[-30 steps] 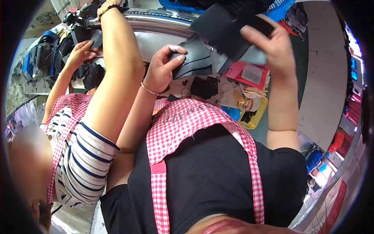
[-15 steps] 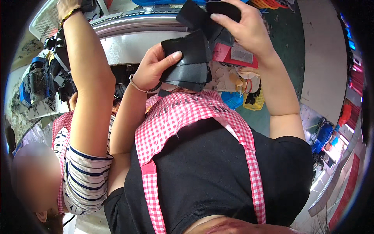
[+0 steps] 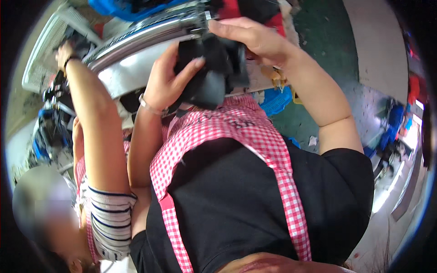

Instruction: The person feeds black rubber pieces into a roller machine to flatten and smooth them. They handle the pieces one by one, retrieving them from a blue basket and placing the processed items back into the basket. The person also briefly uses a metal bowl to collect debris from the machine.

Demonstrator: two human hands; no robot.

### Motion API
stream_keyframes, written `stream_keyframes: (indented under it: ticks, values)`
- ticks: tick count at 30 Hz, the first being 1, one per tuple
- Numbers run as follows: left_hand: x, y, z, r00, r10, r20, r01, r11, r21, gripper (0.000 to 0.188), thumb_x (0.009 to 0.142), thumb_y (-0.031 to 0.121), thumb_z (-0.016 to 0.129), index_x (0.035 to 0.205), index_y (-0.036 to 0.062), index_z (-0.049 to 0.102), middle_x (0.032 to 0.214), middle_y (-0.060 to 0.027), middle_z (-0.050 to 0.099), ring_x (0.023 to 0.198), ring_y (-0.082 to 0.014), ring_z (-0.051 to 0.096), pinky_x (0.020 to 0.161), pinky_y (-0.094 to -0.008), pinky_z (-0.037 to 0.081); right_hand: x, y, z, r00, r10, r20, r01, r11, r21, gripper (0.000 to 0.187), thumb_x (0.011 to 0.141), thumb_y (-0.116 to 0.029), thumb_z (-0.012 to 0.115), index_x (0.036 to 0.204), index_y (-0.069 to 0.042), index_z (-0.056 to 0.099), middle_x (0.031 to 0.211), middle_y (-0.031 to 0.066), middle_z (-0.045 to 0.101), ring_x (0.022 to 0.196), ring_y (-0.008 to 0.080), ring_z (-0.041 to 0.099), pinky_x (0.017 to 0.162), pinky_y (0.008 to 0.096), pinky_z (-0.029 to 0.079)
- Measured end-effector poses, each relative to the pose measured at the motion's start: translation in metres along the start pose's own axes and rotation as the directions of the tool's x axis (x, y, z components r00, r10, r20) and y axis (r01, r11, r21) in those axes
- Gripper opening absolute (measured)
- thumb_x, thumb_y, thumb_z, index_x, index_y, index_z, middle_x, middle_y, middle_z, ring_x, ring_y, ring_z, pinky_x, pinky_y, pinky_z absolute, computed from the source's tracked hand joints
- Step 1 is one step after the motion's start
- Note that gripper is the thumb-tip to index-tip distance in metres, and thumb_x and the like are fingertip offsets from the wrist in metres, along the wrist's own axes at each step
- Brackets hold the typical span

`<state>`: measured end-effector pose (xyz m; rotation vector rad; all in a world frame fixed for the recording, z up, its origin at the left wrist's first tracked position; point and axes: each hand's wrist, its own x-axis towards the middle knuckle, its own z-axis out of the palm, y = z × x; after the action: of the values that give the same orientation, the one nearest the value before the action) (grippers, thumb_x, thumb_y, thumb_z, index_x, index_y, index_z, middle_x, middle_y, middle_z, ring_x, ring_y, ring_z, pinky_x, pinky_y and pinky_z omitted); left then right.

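My left hand [image 3: 166, 84] is closed on a fanned stack of flat black pieces [image 3: 207, 86], thumb across the front; they look like cut fabric or leather. Just above and to the right, my right hand [image 3: 257, 38] is closed on more thin black pieces [image 3: 232, 52], its thumb stretched toward the left. The two bunches overlap in front of my checked apron [image 3: 218, 120], and motion blur hides where one ends and the other begins. Most of the right fingers are out of sight behind the hand.
A machine with a long metal bar [image 3: 141, 43] runs behind my hands. At left, a co-worker's arm [image 3: 93, 100] reaches to a white plastic basket [image 3: 41, 68]. Blue baskets sit at the top [image 3: 123, 11] and right of my apron [image 3: 275, 101]. Green floor [image 3: 327, 82] lies to the right.
My right hand has come down and left, bringing its black pieces against the left hand's stack. The left hand has shifted slightly left. My view has turned, and the co-worker's hand appears lower.
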<state>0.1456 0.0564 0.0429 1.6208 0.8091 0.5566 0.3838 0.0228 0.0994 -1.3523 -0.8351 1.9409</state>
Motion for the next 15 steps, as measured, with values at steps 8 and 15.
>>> stream_keyframes:
  ticks: [8, 15]
  values:
    - [-0.019, 0.018, 0.062, 0.974, 0.189, 0.122, -0.198, 0.977, 0.072, 0.039, 0.09, 0.004, 0.07, 0.127, -0.0017, 0.056, 0.114, -0.0182, 0.068, 0.107, -0.0328, 0.069, 0.091, -0.0384, 0.053, -0.049, 0.099, -0.006, 0.979, -0.07, 0.192, 0.088, 0.992, -0.087, 0.06, 0.086, -0.02, 0.079, 0.135, 0.003, 0.053, 0.116, 0.0089, 0.066, 0.109, 0.0144, 0.06, 0.095, 0.0296, 0.05]
    - [-0.034, 0.003, 0.099, 0.952, 0.281, 0.126, -0.293, 0.951, 0.095, 0.045, 0.09, 0.022, 0.073, 0.125, -0.002, 0.057, 0.108, -0.0156, 0.063, 0.092, -0.0236, 0.062, 0.086, -0.0321, 0.049, -0.08, 0.16, 0.024, 0.973, -0.228, 0.04, 0.226, 0.973, 0.046, 0.062, 0.086, -0.015, 0.079, 0.14, 0.001, 0.051, 0.13, 0.0086, 0.063, 0.119, 0.0175, 0.057, 0.104, 0.0359, 0.045]
